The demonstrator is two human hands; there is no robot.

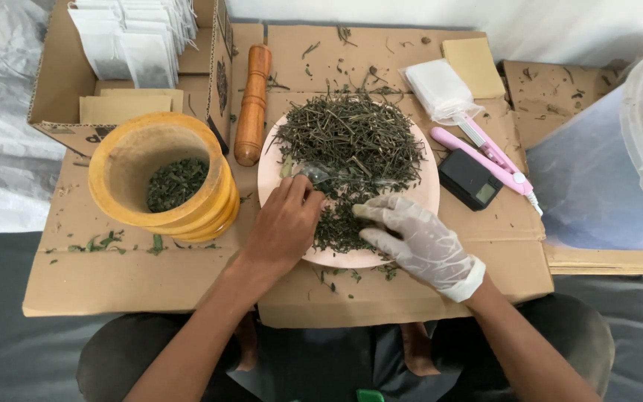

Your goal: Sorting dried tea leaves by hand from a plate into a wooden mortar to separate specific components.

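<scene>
We see our left hand [286, 223] bare, with no glove, ring or watch, and the forearm behind it uncovered, no sleeve in view. Our right hand [420, 242] wears a thin, translucent white disposable glove, wrinkled over the fingers and rolled into a thick cuff at the wrist. Dark grey trousers cover our legs near the bottom edge.

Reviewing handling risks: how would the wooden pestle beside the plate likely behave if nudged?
The wooden pestle is a rounded cylinder lying on its side, so it would probably roll. It looks solid, likely stiff and fairly heavy for its size. Wedged between the cardboard box and pink plate, it shouldn't roll far.
</scene>
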